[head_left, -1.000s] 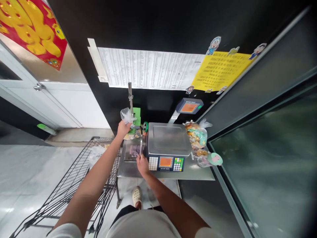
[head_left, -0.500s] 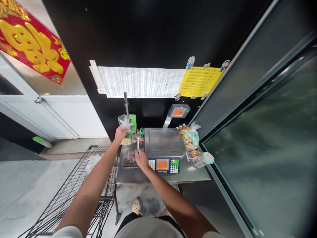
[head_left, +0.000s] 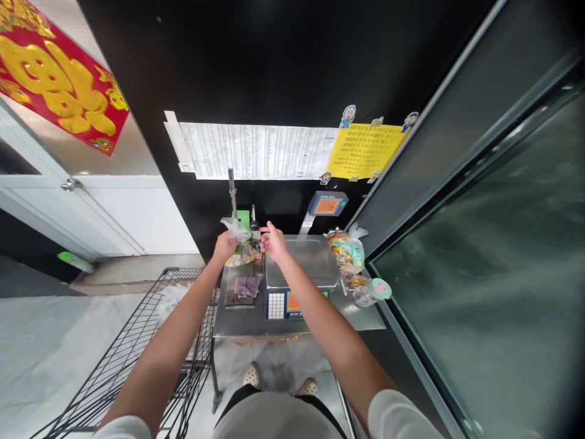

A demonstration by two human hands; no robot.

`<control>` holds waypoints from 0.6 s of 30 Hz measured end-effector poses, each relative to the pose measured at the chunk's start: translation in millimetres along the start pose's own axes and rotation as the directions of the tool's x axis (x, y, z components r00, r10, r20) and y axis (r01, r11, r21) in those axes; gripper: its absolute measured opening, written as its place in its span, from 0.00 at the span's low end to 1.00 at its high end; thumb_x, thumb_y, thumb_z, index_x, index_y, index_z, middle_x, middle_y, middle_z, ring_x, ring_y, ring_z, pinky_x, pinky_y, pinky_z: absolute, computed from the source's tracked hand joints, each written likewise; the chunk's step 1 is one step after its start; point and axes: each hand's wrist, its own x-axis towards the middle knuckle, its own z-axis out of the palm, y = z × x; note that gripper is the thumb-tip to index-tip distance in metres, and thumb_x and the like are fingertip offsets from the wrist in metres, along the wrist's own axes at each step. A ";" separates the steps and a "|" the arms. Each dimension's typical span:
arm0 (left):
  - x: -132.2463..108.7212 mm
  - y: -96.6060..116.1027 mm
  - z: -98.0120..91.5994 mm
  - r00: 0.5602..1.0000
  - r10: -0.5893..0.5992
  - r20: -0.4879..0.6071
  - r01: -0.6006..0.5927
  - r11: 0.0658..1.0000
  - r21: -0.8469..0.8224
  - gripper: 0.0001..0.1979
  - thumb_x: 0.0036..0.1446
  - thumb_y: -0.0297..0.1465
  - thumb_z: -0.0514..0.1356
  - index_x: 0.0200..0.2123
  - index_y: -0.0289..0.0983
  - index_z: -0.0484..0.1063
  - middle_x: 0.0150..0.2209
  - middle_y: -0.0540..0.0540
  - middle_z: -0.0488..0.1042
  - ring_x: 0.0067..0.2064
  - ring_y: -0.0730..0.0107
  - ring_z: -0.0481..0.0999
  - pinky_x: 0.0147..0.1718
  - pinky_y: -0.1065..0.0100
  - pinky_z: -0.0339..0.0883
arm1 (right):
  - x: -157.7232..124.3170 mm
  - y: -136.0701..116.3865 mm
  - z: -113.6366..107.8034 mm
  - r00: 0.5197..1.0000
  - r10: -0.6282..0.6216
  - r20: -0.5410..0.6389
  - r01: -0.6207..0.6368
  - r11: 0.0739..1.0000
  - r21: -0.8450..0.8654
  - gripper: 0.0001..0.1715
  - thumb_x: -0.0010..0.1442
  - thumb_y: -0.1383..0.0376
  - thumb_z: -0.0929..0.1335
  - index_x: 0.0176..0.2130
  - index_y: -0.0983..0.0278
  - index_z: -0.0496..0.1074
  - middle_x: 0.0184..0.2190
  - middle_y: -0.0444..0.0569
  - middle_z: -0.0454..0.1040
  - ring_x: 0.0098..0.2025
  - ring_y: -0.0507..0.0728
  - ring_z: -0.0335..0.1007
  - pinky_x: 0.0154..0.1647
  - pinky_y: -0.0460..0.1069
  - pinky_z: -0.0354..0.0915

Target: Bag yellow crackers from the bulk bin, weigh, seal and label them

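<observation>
On the steel counter (head_left: pixel 242 326), the left hand (head_left: pixel 223 247) grips a clear plastic bag (head_left: pixel 236 230) at its gathered top, while the right hand (head_left: pixel 273 241) hangs beside it, fingers (head_left: pixel 266 228) spread open, over the back corner of the digital scale (head_left: pixel 311 262).

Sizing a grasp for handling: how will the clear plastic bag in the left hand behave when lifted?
Likely very floppy: the clear plastic bag bunches into soft creases above the left hand. It looks thin, so probably light for its size. Its glossy film may slip, and it would probably sag rather than hold shape.
</observation>
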 end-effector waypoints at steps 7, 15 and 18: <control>-6.3 27.4 19.4 0.978 0.166 0.129 -0.164 0.986 -0.028 0.05 0.54 0.27 0.64 0.34 0.36 0.80 0.39 0.42 0.83 0.47 0.57 0.82 0.52 0.63 0.74 | -20.7 60.4 -61.5 0.987 -0.122 -0.102 0.111 0.988 -0.112 0.09 0.56 0.60 0.68 0.36 0.63 0.71 0.21 0.38 0.68 0.21 0.51 0.66 0.21 0.44 0.66; -36.3 44.1 13.3 0.967 0.165 0.196 -0.111 0.959 -0.261 0.17 0.60 0.43 0.65 0.42 0.34 0.80 0.41 0.41 0.83 0.44 0.60 0.82 0.47 0.65 0.76 | -35.1 61.4 -73.9 0.883 -0.436 0.175 0.466 0.763 -0.448 0.24 0.53 0.66 0.71 0.50 0.61 0.77 0.55 0.50 0.76 0.60 0.59 0.70 0.66 0.54 0.62; -50.1 50.4 8.0 0.954 0.181 0.237 -0.124 0.964 -0.237 0.17 0.59 0.43 0.66 0.40 0.34 0.80 0.41 0.41 0.83 0.44 0.60 0.82 0.46 0.66 0.75 | -37.6 63.4 -68.3 0.846 -0.451 0.285 0.533 0.701 -0.473 0.30 0.52 0.66 0.74 0.55 0.60 0.75 0.60 0.51 0.74 0.63 0.62 0.67 0.67 0.56 0.60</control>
